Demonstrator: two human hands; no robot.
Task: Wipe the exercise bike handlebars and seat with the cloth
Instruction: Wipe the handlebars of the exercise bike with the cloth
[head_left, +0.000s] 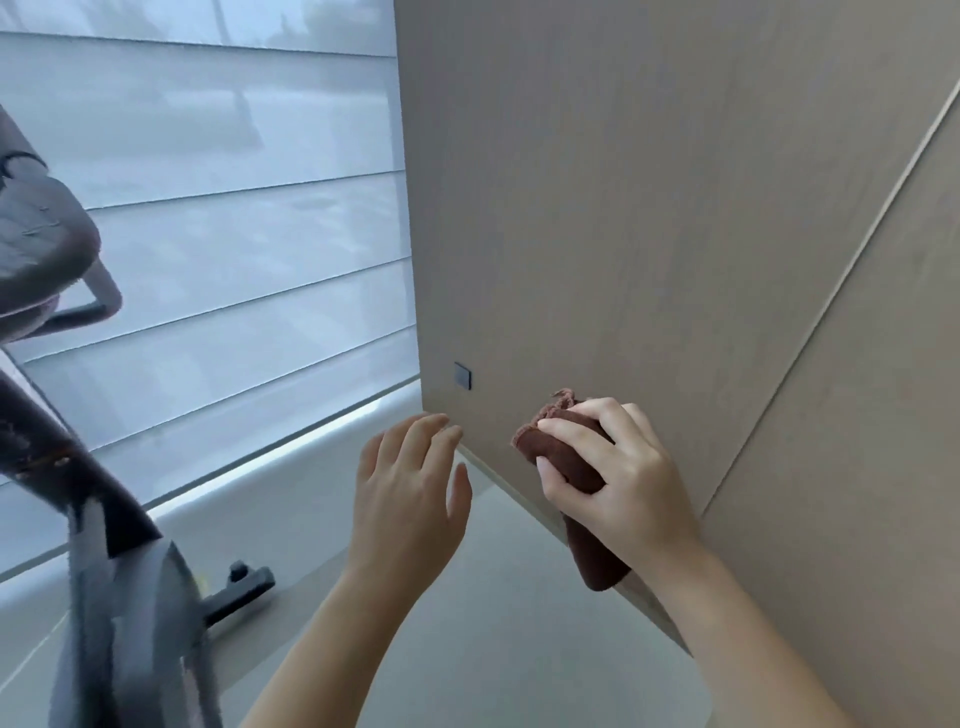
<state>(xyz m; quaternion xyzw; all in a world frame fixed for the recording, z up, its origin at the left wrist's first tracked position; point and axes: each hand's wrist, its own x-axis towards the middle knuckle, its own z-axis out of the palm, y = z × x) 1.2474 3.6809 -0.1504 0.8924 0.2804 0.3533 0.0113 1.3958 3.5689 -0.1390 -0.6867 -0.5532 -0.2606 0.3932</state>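
Right of centre in the frame, the right hand (618, 467) has its fingers (563, 427) wrapped around the bunched brown cloth (571, 467), likely gathering it into a pad for wiping. The left hand (410, 499) hovers empty, fingers loosely spread. The exercise bike (104, 519) stands untouched at the left edge; no containers show.

Two bare forearms are seen entering from the lower edge of the frame. No sleeve is worn on either forearm within view. The left hand (410, 499) and right hand (618, 483) are ungloved. Fingernails are kept short and plain. Both wrists are uncovered.
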